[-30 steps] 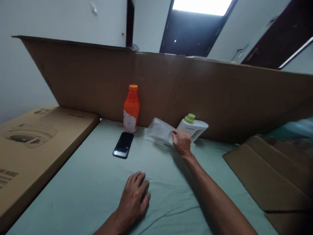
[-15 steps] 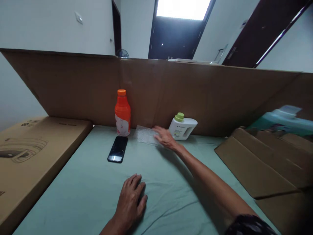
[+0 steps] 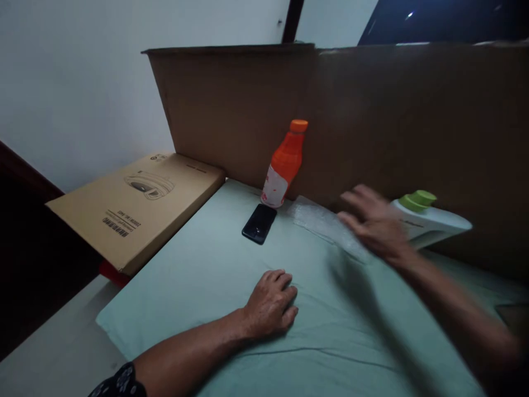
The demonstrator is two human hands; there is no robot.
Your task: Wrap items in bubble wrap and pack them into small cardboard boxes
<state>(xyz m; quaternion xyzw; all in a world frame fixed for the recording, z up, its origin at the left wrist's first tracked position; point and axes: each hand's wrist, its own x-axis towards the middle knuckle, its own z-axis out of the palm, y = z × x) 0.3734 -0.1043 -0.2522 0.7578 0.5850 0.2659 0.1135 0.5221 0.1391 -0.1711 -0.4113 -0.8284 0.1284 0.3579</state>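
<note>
My left hand (image 3: pixel 273 303) lies palm down on the green cloth (image 3: pixel 198 286), its fingers loosely bent and slightly apart, with nothing seen in them. Over the right end of a clear plastic sheet, perhaps bubble wrap (image 3: pixel 318 220), hovers my right hand (image 3: pixel 374 223). Its fingers are spread and blurred by motion, and it hides part of a white bottle with a green cap (image 3: pixel 442 220). An orange bottle (image 3: pixel 285 162) with a pale label stands left of the sheet. Just in front of that bottle lies a black phone (image 3: pixel 259 223).
A tall cardboard panel (image 3: pixel 235 105) runs along the back. On the left, a flat printed cardboard box (image 3: pixel 161 193) borders the cloth, with a pale surface (image 3: pixel 70 320) lower down. A dark cardboard piece (image 3: pixel 510 314) shows at the right edge.
The view has swung left, so things sit further right in the picture. My right hand appears lifted off the plastic sheet, while my left hand still rests on the cloth.
</note>
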